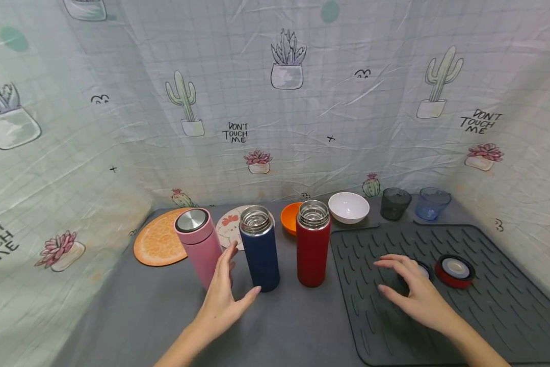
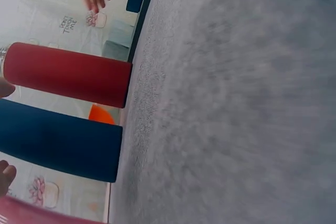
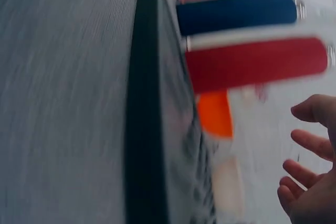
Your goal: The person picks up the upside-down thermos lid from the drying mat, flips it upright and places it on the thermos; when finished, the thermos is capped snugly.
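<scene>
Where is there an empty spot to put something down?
The ribbed drying mat is bare at its back, behind the right hand and red lid. The grey table is bare in front of the pink flask. It is crowded around the three flasks, and along the back by the bowls and cups.

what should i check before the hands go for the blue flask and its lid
1. Blue flask upright and uncapped: ok, its steel mouth is open.
2. Left hand placed for a grip: ok, it is open between the pink flask and the blue one, holding neither.
3. Right hand free: ok, fingers spread over the dark lid on the drying mat, no grip yet.
4. That lid belongs to the blue flask: cannot tell, the hand hides most of it.
5. Red lid out of the way: ok, it lies beside the dark lid, further right.
6. Red flask stands clear: ok, there is a gap to the blue one.
</scene>
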{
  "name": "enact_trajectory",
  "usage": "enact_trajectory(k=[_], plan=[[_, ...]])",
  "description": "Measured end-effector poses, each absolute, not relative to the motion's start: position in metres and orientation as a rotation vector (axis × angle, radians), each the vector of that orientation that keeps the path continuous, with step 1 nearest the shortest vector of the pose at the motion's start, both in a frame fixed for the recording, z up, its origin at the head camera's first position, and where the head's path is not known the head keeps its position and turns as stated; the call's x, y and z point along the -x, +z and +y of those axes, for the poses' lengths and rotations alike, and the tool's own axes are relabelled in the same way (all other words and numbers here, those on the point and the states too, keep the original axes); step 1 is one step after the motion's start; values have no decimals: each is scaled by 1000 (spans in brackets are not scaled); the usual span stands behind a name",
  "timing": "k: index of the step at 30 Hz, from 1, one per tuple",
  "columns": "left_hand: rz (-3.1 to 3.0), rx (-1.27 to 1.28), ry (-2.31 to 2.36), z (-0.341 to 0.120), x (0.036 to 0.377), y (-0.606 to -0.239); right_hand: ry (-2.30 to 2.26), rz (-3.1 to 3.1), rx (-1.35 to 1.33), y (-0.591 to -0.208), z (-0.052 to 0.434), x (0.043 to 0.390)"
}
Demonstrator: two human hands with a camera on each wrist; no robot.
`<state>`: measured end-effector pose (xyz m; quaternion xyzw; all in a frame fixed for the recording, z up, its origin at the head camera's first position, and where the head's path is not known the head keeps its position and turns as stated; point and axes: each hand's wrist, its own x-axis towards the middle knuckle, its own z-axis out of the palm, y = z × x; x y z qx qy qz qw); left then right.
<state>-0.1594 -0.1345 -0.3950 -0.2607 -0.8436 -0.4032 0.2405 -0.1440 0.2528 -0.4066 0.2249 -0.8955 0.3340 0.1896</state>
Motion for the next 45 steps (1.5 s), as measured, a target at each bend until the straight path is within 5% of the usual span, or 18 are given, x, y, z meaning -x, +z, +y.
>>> enact_trajectory(k=[9, 26, 45], plan=[[-2327, 577, -1265, -138, 169, -405, 914, -2600, -273, -423, 292, 157], [-2458, 602, -1303, -138, 169, -407, 797, -2792, -175, -438, 304, 161], [-2587, 513, -1236, -145, 139, -388, 900, -2641, -280, -406, 247, 151]])
